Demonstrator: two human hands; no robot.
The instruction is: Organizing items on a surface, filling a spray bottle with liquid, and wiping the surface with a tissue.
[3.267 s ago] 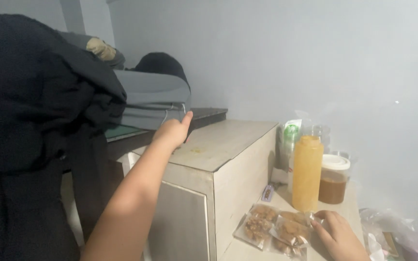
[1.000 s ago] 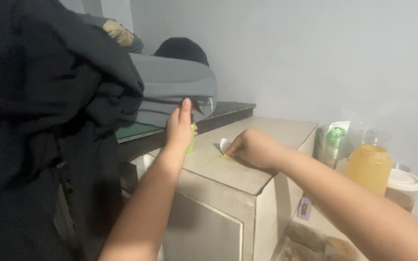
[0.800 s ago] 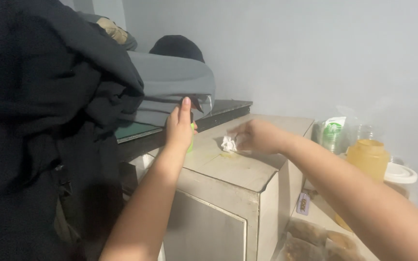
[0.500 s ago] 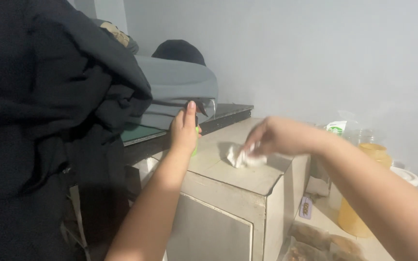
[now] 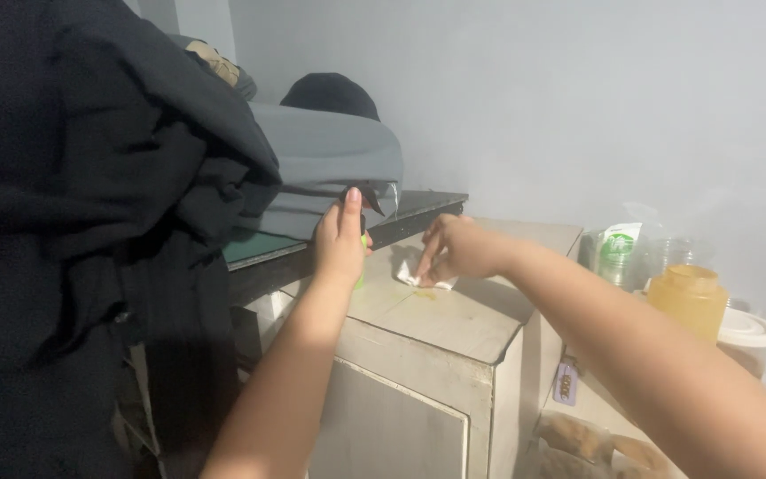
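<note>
**White tissue pressed to a cabinet top, green bottle mostly hidden**

White and crumpled, the tissue (image 5: 418, 276) lies on the beige top of the cabinet (image 5: 454, 315), pinched under the fingertips of the right hand (image 5: 456, 251). That hand is nearly closed, fingers bunched down onto the paper. Just in front of the tissue a faint yellowish stain (image 5: 425, 295) marks the cabinet top; its outline is hard to make out.

The left hand (image 5: 340, 241) is wrapped around a small green bottle (image 5: 362, 257), of which only a thin strip of green and a dark top above the thumb show. The fingers cover the rest, so its shape cannot be told. The thumb points upward along it.

Dark clothes (image 5: 82, 204) fill the left side of the view and run off the frame. Beside them a grey cushion (image 5: 330, 173) overhangs a dark shelf (image 5: 414, 206) and hides much of it. A black rounded thing (image 5: 330, 92) behind the cushion is only partly seen.

To the right, on a lower surface, stand a mustard-coloured squeeze bottle (image 5: 690, 300), a white-lidded cup (image 5: 746, 337) and a green-and-white pouch (image 5: 619, 250). Snack packets (image 5: 596, 448) at the bottom edge are cut off and dim.
</note>
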